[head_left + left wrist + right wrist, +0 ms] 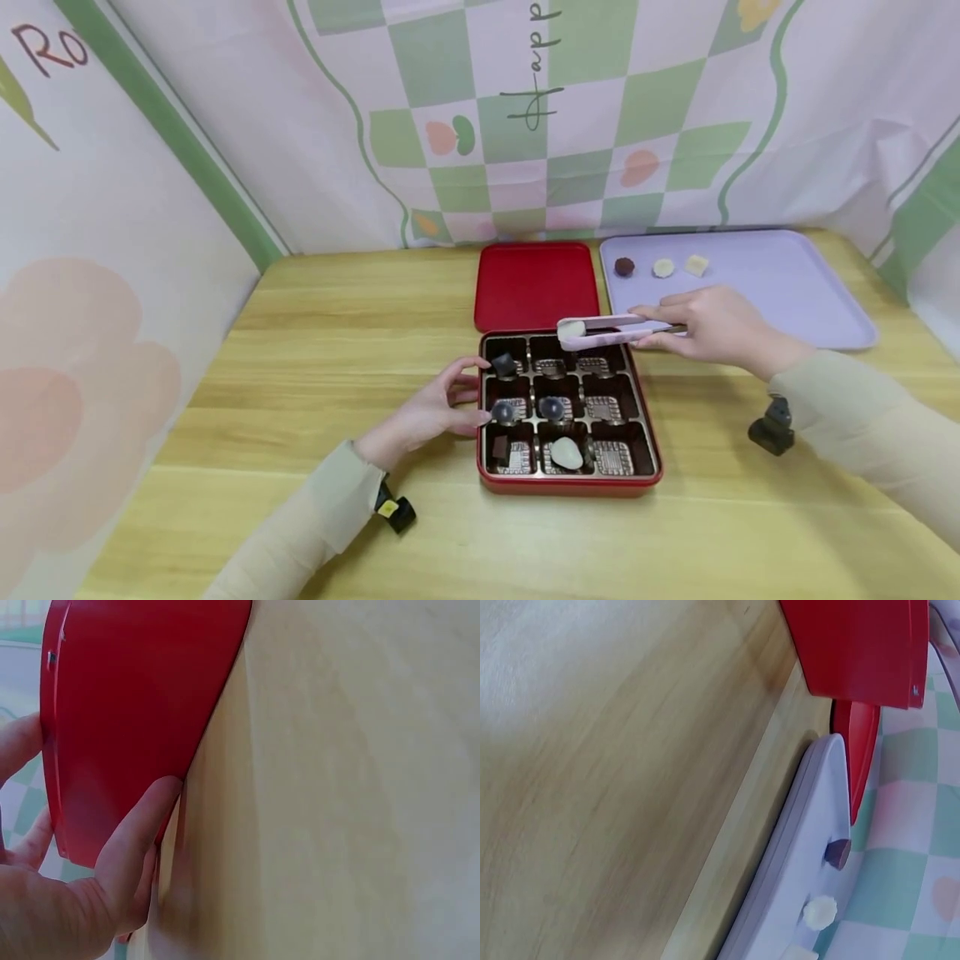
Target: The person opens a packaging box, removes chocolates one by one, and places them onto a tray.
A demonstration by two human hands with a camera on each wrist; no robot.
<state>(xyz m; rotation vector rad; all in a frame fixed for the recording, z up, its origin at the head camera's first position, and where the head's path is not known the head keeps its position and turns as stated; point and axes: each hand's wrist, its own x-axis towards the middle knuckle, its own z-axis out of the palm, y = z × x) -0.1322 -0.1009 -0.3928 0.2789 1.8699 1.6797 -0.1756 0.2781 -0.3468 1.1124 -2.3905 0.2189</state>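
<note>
My right hand (708, 329) grips pale pink tongs (622, 331), which hold a white chocolate (572, 330) at their tips over the far row of a red box (570, 486). Against the box's left wall rests my left hand (438, 404), fingers spread; the left wrist view shows a fingertip low on that red wall (142, 712). Inside the divided insert sit a dark square chocolate (504, 364) at far left, two dark round ones (503, 412) (551, 407) in the middle row, then a brown chocolate (501, 450) and a white one (566, 453) in the near row.
A lilac tray (787, 292) at back right bears a dark brown chocolate (624, 267), a round white one (663, 267) and a cream square one (697, 265). Behind the box lies a red lid (536, 283). A patterned curtain (517, 133) hangs along the table's back edge.
</note>
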